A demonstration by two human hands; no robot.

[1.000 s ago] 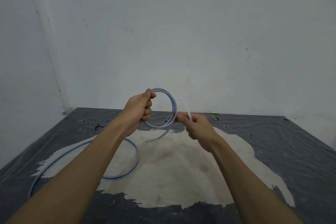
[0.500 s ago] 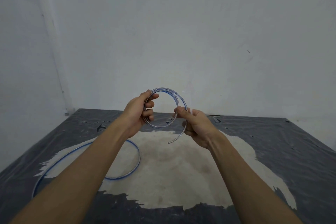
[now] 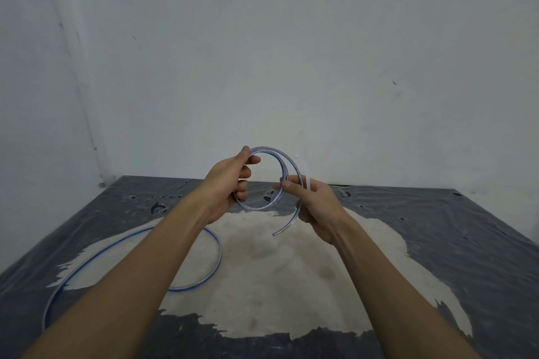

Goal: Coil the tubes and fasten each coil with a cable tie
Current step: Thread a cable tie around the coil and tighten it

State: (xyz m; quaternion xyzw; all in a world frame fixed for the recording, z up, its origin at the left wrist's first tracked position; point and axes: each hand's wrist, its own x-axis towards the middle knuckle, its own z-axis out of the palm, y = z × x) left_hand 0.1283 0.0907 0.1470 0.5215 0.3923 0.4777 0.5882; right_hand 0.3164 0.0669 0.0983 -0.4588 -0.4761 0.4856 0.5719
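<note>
A clear tube with a blue stripe is wound into a small coil point(image 3: 272, 151) held up in front of the wall. My left hand point(image 3: 227, 183) grips the coil's left side between thumb and curled fingers. My right hand point(image 3: 313, 202) pinches the coil's right side with thumb and forefinger and also holds a white cable tie point(image 3: 306, 182) that sticks up between the fingers. The tube's loose end point(image 3: 287, 227) curves down below my right hand. A second, longer blue-striped tube point(image 3: 214, 256) lies in a wide loop on the floor at the left, partly hidden by my left forearm.
The floor is covered with a dark plastic sheet point(image 3: 466, 242) with a large pale worn patch point(image 3: 291, 271) in the middle. White walls stand close behind and to the left, meeting in a corner at the far left.
The coil has tightened. My right hand has moved up and left onto the coil's right side, and the loose end has swung down and to the right. My left hand keeps its grip.
</note>
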